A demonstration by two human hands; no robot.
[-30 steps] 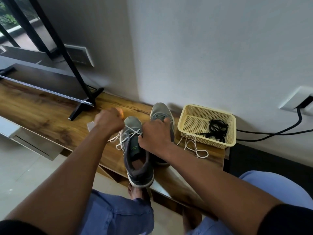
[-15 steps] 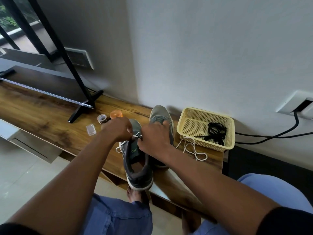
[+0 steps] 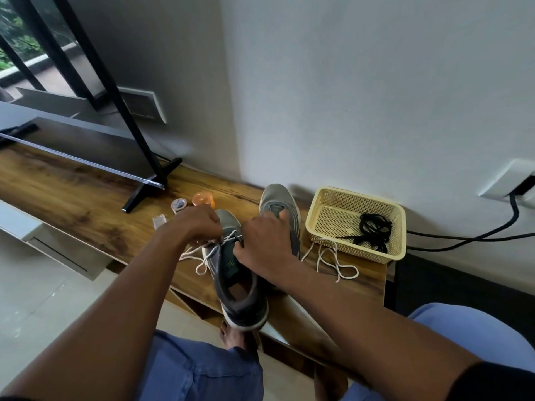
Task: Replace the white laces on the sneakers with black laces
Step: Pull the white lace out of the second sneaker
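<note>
Sitting at the long wooden bench (image 3: 86,198) against the wall, a person works on the nearer grey sneaker (image 3: 236,273), whose heel overhangs the bench's front edge. The left hand (image 3: 197,224) has its fingers curled and pinching the white lace (image 3: 202,256) where it crosses the eyelets — loose loops of it trail off the shoe's left side onto the wood. The right hand (image 3: 266,250) is curled at the tongue, thumb and fingers pinched at the lace crossing, though exactly what they grip is hidden. The second sneaker (image 3: 278,201) stands just behind that hand, toe toward the wall, mostly covered. A removed white lace (image 3: 333,261) lies in loops near the bench's right end, in front of a yellow plastic basket (image 3: 324,204) — black laces (image 3: 375,230) are bundled inside it. Toward the back edge, left of the shoes: an orange cap (image 3: 202,199), a small tape roll (image 3: 179,204), a small clear box (image 3: 159,220), and a TV stand foot (image 3: 150,189).
</note>
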